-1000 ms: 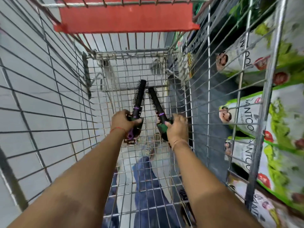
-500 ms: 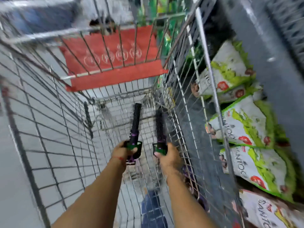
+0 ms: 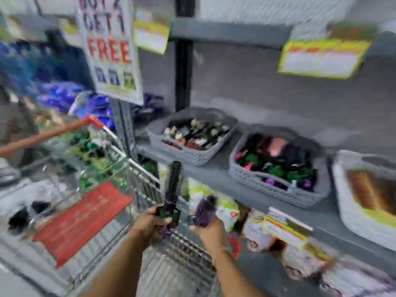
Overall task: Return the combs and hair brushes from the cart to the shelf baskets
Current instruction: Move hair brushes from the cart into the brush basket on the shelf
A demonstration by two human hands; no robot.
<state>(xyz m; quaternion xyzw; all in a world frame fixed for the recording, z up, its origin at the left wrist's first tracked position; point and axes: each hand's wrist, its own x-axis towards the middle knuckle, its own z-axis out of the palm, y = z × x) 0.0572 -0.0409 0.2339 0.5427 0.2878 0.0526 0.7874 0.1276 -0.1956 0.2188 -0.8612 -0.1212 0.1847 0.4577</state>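
Observation:
My left hand [image 3: 151,220] grips a black round hair brush [image 3: 174,183] by its green and purple handle; the brush stands upright. My right hand [image 3: 209,229] holds a second round brush [image 3: 204,210], which points away from me and looks foreshortened and purple. Both hands are above the right rim of the wire cart [image 3: 145,183], just below the shelf edge. On the grey shelf [image 3: 214,170] sit two grey woven baskets: the left basket [image 3: 184,155] holds small hair clips, the middle basket [image 3: 257,183] holds dark, green and pink hair items. The whole view is blurred.
A white basket [image 3: 351,213] with orange-brown items sits at the shelf's right end. Green and white packets [image 3: 227,209] fill the lower shelf. The cart has a red child-seat flap [image 3: 81,219] and a red handle [image 3: 42,136]. A "FREE" sign [image 3: 111,50] hangs on a grey upright post.
Both hands have lifted the brushes out of the cart, up to shelf level. My view has swung up and right from the cart floor to the baskets.

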